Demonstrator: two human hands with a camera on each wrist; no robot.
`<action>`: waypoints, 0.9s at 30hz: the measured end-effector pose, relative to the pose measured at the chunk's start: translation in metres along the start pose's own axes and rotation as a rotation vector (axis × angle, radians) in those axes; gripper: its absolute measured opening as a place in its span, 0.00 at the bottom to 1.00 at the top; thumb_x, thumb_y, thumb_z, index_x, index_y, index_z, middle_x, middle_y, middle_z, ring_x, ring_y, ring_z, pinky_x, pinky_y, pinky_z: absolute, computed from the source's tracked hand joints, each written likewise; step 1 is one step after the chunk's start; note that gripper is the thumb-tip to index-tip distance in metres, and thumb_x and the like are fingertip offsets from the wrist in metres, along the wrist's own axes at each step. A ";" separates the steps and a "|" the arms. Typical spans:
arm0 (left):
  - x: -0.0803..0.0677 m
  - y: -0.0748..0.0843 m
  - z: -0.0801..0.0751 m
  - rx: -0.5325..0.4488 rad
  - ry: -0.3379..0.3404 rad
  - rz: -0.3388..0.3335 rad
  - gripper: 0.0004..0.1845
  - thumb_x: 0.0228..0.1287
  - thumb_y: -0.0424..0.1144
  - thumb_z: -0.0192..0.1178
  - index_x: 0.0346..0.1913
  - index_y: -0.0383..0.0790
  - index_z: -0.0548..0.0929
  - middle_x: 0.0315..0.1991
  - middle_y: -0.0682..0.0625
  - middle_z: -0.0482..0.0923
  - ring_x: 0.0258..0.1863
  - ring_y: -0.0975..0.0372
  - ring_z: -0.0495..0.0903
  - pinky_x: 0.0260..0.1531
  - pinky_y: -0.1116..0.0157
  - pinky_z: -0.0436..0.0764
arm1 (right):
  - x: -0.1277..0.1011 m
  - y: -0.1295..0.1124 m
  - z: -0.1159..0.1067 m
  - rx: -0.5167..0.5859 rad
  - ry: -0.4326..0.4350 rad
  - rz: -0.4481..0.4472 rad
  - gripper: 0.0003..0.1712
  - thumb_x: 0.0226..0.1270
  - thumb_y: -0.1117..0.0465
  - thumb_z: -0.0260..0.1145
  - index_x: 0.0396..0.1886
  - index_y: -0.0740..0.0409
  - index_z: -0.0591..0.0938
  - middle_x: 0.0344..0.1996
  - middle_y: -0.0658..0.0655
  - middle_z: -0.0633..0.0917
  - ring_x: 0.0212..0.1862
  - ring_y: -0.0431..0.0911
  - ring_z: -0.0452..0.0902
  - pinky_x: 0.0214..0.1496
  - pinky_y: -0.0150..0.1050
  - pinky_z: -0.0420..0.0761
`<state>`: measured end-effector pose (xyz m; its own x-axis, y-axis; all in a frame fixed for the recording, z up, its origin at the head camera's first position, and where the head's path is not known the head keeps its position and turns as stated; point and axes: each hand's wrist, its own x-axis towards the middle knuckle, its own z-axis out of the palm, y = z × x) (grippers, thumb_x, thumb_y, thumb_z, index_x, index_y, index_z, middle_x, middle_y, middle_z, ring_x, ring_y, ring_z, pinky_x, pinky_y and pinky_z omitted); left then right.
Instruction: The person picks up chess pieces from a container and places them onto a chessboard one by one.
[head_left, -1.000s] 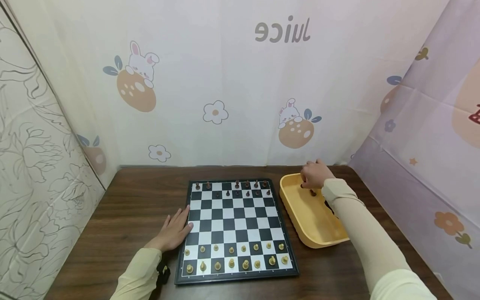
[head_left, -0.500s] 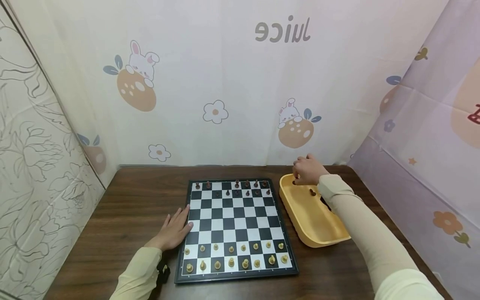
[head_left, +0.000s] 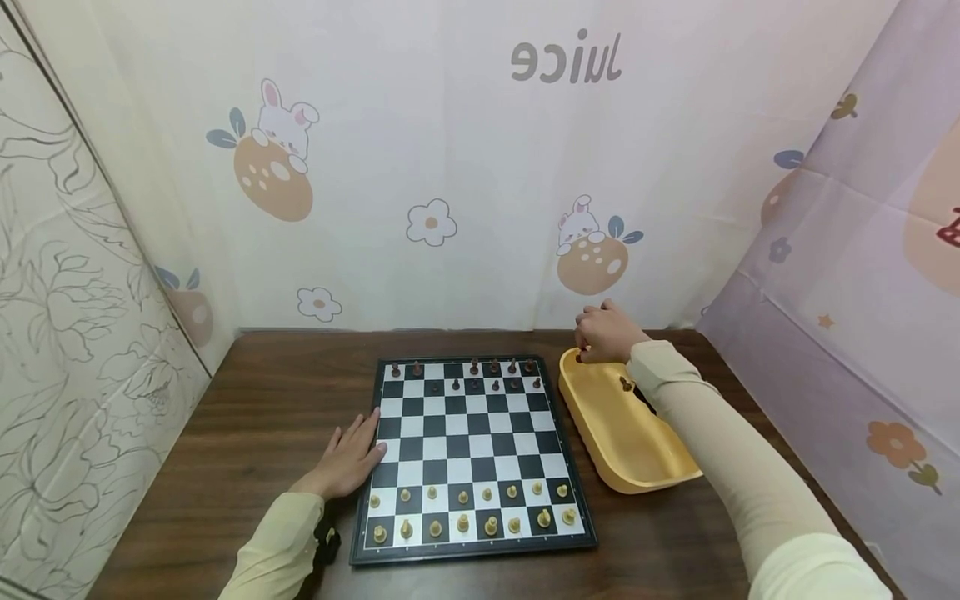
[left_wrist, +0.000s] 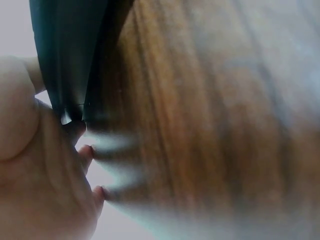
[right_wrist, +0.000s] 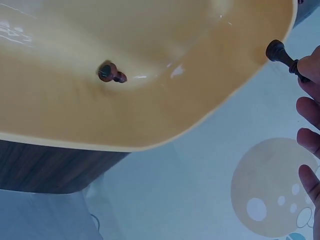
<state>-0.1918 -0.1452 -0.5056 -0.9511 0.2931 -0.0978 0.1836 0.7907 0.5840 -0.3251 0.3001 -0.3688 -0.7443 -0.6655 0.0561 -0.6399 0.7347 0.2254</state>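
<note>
A chessboard (head_left: 471,454) lies on the brown table, with light pieces (head_left: 462,524) on the near rows and dark pieces (head_left: 493,367) on the far rows. My left hand (head_left: 347,461) rests flat on the table, fingertips touching the board's left edge (left_wrist: 70,60). My right hand (head_left: 602,333) hovers over the far left corner of the yellow tray (head_left: 637,454) and pinches a dark chess piece (right_wrist: 285,59) between its fingertips. Another dark piece (right_wrist: 111,73) lies inside the tray (right_wrist: 165,120).
The wooden table (head_left: 247,417) is walled in by patterned curtains at the back (head_left: 450,208) and on both sides. The yellow tray sits just right of the board, near the right curtain (head_left: 840,333).
My right hand has lifted out of the tray and moved left and back toward its far corner, carrying a dark piece. The left hand has stayed still.
</note>
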 end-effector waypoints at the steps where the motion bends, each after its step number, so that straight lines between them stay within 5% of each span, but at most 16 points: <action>1: 0.000 -0.001 0.001 0.004 -0.003 0.000 0.37 0.74 0.53 0.40 0.75 0.34 0.47 0.74 0.36 0.48 0.73 0.43 0.43 0.67 0.42 0.35 | 0.001 0.000 -0.001 0.002 -0.004 0.001 0.11 0.45 0.58 0.74 0.13 0.47 0.80 0.20 0.44 0.73 0.29 0.46 0.66 0.37 0.48 0.64; 17: -0.003 0.005 -0.003 -0.013 -0.004 -0.003 0.35 0.74 0.50 0.43 0.74 0.31 0.49 0.73 0.35 0.49 0.72 0.41 0.44 0.66 0.41 0.37 | 0.021 -0.013 -0.022 -0.051 -0.016 -0.001 0.12 0.45 0.63 0.67 0.10 0.46 0.76 0.19 0.45 0.73 0.28 0.45 0.66 0.36 0.44 0.62; 27: -0.002 0.004 -0.004 -0.003 -0.014 -0.008 0.34 0.75 0.47 0.43 0.75 0.33 0.47 0.74 0.37 0.48 0.72 0.42 0.43 0.66 0.41 0.36 | 0.039 -0.024 -0.031 -0.060 -0.041 -0.001 0.04 0.47 0.58 0.72 0.18 0.48 0.85 0.24 0.46 0.78 0.34 0.46 0.71 0.41 0.46 0.67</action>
<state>-0.1898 -0.1449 -0.5001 -0.9489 0.2943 -0.1141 0.1750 0.7914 0.5857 -0.3331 0.2530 -0.3422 -0.7517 -0.6593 0.0166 -0.6287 0.7241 0.2835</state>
